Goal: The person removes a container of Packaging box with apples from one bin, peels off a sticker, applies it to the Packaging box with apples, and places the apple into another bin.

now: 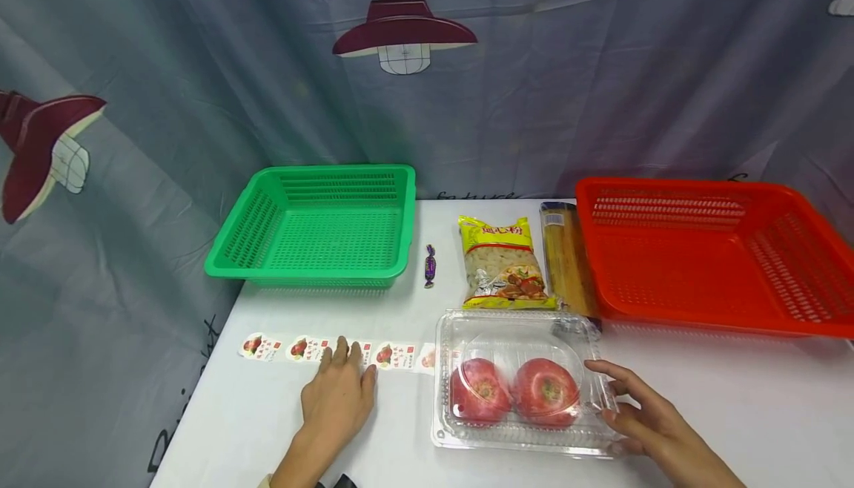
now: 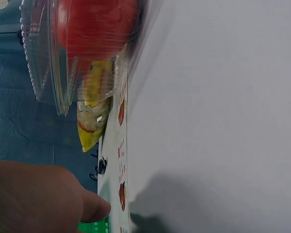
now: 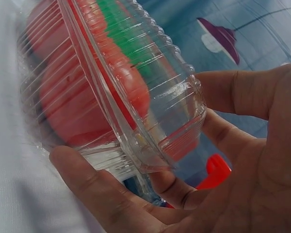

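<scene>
Left hand: my left hand (image 1: pixel 339 395) lies palm down with its fingers extended over the label strip (image 1: pixel 395 355); how firmly they press, I cannot tell.
Right hand: my right hand (image 1: pixel 643 425) grips the right end of the clear plastic clamshell (image 1: pixel 520 440), fingers and thumb spread around its edge.
Hands together or apart: well apart, the clamshell's left part and some bare table (image 1: pixel 400 436) between them.
Clamshell: on the table in front of me, toward the right, lid down over two red apples (image 1: pixel 482 393) side by side.
Label strip: white, printed with red fruit and characters, running from the left to beneath the clamshell's left side.
Behind the clamshell: a yellow printed food bag (image 1: pixel 503 269), and right of it a long pack of yellowish-brown contents (image 1: pixel 567 254).
Candy: one, in a purple wrapper (image 1: pixel 430 266), between the green basket (image 1: pixel 340 239) and the food bag.
Far right: a red basket (image 1: pixel 687 269), just beside the long pack.
Backdrop: a grey-blue curtain (image 1: pixel 534 102) printed with dark-red lamps.
</scene>
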A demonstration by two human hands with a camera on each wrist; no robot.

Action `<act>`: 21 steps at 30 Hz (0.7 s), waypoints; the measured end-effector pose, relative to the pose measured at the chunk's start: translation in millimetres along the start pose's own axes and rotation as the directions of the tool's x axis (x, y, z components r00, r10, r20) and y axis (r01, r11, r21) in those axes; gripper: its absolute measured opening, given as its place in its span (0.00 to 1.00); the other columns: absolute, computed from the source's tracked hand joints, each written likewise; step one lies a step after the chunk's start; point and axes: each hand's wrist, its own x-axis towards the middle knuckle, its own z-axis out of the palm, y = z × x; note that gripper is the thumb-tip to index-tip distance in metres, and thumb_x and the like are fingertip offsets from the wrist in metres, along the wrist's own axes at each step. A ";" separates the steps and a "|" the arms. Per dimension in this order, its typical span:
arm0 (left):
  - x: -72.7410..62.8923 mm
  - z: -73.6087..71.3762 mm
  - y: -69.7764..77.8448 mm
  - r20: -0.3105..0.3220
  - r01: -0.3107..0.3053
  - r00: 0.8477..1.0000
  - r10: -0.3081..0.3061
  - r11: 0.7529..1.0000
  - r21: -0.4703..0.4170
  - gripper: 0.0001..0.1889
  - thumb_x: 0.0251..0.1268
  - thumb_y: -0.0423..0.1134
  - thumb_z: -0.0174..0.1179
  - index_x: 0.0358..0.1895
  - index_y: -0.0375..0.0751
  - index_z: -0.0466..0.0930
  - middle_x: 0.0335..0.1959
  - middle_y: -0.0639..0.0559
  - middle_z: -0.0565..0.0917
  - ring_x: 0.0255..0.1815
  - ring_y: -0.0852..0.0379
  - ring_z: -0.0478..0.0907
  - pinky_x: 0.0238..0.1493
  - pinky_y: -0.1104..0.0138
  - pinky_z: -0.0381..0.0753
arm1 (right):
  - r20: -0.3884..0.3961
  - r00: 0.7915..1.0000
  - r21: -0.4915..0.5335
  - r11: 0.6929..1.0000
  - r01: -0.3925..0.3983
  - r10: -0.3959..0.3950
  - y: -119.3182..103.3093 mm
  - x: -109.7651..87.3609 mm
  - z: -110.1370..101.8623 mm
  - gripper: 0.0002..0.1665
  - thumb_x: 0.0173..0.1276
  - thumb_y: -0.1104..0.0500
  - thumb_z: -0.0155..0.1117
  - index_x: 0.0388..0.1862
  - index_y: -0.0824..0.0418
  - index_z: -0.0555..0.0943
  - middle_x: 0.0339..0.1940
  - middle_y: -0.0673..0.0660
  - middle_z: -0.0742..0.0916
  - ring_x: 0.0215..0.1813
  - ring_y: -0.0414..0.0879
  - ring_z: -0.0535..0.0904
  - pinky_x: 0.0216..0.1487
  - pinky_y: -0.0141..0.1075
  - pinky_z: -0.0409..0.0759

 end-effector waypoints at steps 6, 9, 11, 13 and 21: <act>-2.2 -8.3 -13.6 0.016 -0.007 1.000 0.008 0.999 -0.035 0.20 0.64 0.43 0.64 0.53 0.33 0.83 0.60 0.31 0.76 0.57 0.28 0.74 0.38 0.37 0.79 | -0.013 1.000 -0.010 1.000 -0.001 0.001 0.7 -0.2 0.6 0.37 0.74 0.56 0.57 0.78 0.50 0.56 0.61 0.66 0.68 0.54 0.54 0.72 0.44 0.53 0.81; -3.0 -13.0 -17.6 0.028 -0.017 0.999 0.019 0.998 -0.059 0.18 0.63 0.42 0.65 0.51 0.34 0.85 0.60 0.33 0.76 0.58 0.29 0.74 0.42 0.39 0.78 | -0.017 1.000 -0.016 1.000 -0.004 0.003 0.9 -0.3 0.8 0.37 0.74 0.56 0.58 0.78 0.50 0.56 0.60 0.66 0.68 0.54 0.54 0.72 0.44 0.51 0.82; -4.0 -15.0 -19.1 0.035 -0.030 0.999 0.032 0.997 -0.069 0.17 0.62 0.41 0.65 0.50 0.34 0.85 0.60 0.34 0.77 0.59 0.29 0.73 0.46 0.40 0.77 | -0.017 1.000 -0.019 1.000 -0.002 0.001 0.9 -0.4 0.9 0.37 0.74 0.57 0.58 0.78 0.50 0.56 0.61 0.66 0.68 0.54 0.54 0.72 0.44 0.50 0.82; -5.3 -15.9 -19.8 0.036 -0.044 0.998 0.047 0.996 -0.075 0.16 0.62 0.39 0.65 0.49 0.33 0.85 0.60 0.34 0.77 0.58 0.29 0.73 0.47 0.41 0.77 | -0.011 1.000 -0.021 1.000 0.006 -0.006 0.9 -0.8 0.6 0.37 0.74 0.57 0.58 0.78 0.49 0.56 0.61 0.66 0.68 0.53 0.53 0.73 0.43 0.49 0.82; -8.4 -17.4 -13.3 0.014 -0.145 0.989 0.147 0.984 -0.104 0.14 0.58 0.38 0.68 0.44 0.32 0.87 0.55 0.35 0.81 0.55 0.34 0.78 0.49 0.47 0.79 | 0.004 1.000 -0.017 1.000 0.000 0.000 -0.5 0.0 -0.3 0.38 0.74 0.56 0.58 0.78 0.49 0.55 0.63 0.66 0.68 0.54 0.56 0.73 0.43 0.48 0.82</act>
